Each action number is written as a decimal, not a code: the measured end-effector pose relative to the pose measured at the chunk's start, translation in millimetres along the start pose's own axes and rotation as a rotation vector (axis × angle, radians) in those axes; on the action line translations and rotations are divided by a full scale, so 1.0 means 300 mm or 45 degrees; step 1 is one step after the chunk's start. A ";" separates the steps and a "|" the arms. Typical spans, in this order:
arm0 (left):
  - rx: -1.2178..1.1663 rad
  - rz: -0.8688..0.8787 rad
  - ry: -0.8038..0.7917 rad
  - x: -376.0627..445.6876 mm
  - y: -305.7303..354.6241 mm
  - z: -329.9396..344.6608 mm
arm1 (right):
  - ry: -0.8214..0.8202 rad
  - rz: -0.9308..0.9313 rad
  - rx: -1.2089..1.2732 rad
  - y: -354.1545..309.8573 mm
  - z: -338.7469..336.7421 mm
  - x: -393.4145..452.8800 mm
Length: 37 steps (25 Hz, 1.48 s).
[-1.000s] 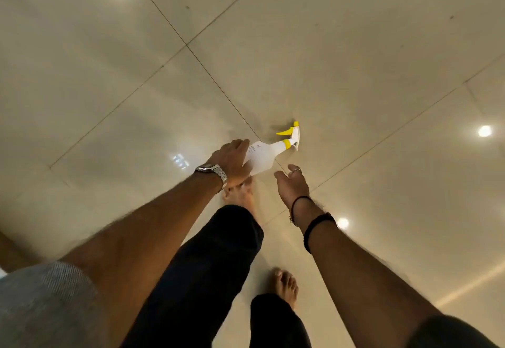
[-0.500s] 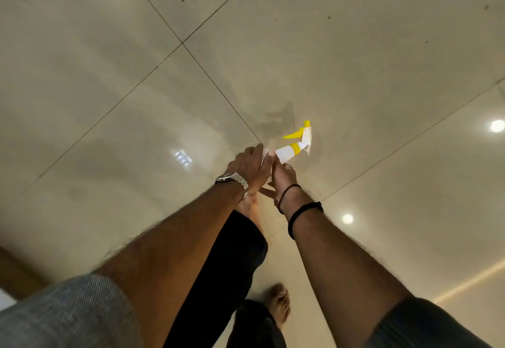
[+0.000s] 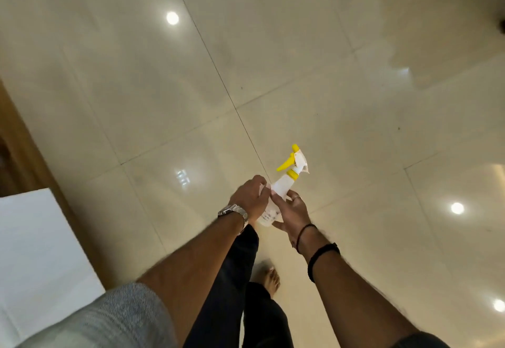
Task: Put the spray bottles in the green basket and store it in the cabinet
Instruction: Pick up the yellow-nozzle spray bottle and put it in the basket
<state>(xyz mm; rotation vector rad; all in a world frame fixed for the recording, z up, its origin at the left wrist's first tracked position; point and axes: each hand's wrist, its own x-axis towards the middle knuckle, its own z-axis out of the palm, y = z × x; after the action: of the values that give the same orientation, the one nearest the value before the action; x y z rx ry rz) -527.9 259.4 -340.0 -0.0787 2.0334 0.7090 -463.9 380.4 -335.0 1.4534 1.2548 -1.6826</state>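
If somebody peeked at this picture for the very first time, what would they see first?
Probably the white plastic spray bottle with the bright yellow trigger and collar, just right of the middle, nozzle tilted up and away. Both bare hands hold its body: the left hand with a silver wristwatch, the right hand with dark wristbands. Below everything spreads the shiny cream tiled floor, dotted with round light reflections.

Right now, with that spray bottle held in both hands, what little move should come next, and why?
Probably carry the spray bottle onward and look for the green basket, which is not in view. Both the left hand and the right hand already have a grip on its white body, nozzle tilted up and away, above bare tiled floor, so nothing here can receive it yet.
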 end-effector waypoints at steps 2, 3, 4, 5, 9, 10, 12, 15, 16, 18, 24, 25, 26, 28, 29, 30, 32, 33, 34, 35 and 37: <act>-0.127 0.007 0.033 -0.124 0.043 -0.067 | -0.076 -0.099 -0.064 -0.057 -0.002 -0.136; -0.190 0.017 0.050 -0.176 0.056 -0.093 | -0.109 -0.153 -0.092 -0.084 0.001 -0.187; -0.249 0.027 0.082 -0.238 0.071 -0.124 | -0.139 -0.212 -0.128 -0.117 0.005 -0.246; -0.304 0.030 0.124 -0.301 0.081 -0.152 | -0.170 -0.259 -0.164 -0.144 0.013 -0.303; -0.446 0.017 0.306 -0.541 0.107 -0.230 | -0.295 -0.347 -0.303 -0.197 0.060 -0.512; -0.478 0.006 0.340 -0.597 0.105 -0.238 | -0.318 -0.363 -0.334 -0.194 0.071 -0.557; -0.533 -0.012 0.409 -0.710 0.100 -0.242 | -0.366 -0.399 -0.382 -0.175 0.083 -0.643; -0.629 -0.047 0.534 -0.874 0.085 -0.220 | -0.440 -0.459 -0.512 -0.133 0.085 -0.757; -0.663 -0.063 0.585 -0.935 0.078 -0.209 | -0.473 -0.484 -0.571 -0.120 0.086 -0.797; -0.711 -0.102 0.677 -1.037 0.067 -0.185 | -0.549 -0.533 -0.710 -0.101 0.094 -0.863; -0.876 -0.299 0.952 -1.299 -0.009 -0.097 | -0.821 -0.736 -1.185 0.002 0.195 -1.054; -0.908 -0.337 0.997 -1.339 -0.030 -0.083 | -0.866 -0.758 -1.248 0.027 0.220 -1.085; -0.945 -0.377 1.041 -1.380 -0.054 -0.067 | -0.912 -0.775 -1.311 0.055 0.246 -1.114; -1.017 -0.439 1.127 -1.456 -0.094 -0.043 | -0.981 -0.812 -1.424 0.109 0.298 -1.162; -1.063 -0.471 1.182 -1.503 -0.121 -0.021 | -1.024 -0.829 -1.489 0.150 0.325 -1.192; -1.109 -0.499 1.239 -1.549 -0.149 0.004 | -1.064 -0.846 -1.553 0.197 0.350 -1.222; -1.202 -0.552 1.349 -1.640 -0.208 0.059 | -1.121 -0.883 -1.688 0.301 0.396 -1.281; -1.247 -0.579 1.401 -1.685 -0.238 0.091 | -1.149 -0.904 -1.755 0.358 0.414 -1.310; -1.292 -0.603 1.448 -1.729 -0.268 0.125 | -1.183 -0.926 -1.818 0.419 0.429 -1.337; -1.332 -0.620 1.487 -1.768 -0.292 0.157 | -1.214 -0.950 -1.873 0.472 0.440 -1.358; -1.418 -0.657 1.551 -1.844 -0.341 0.227 | -1.284 -0.991 -1.980 0.582 0.455 -1.401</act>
<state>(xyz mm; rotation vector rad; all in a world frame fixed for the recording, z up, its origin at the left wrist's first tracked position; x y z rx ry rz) -138.3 87.2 33.5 -1.9892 2.1442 1.5673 -267.0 126.7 15.2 -0.7689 1.7361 -0.8602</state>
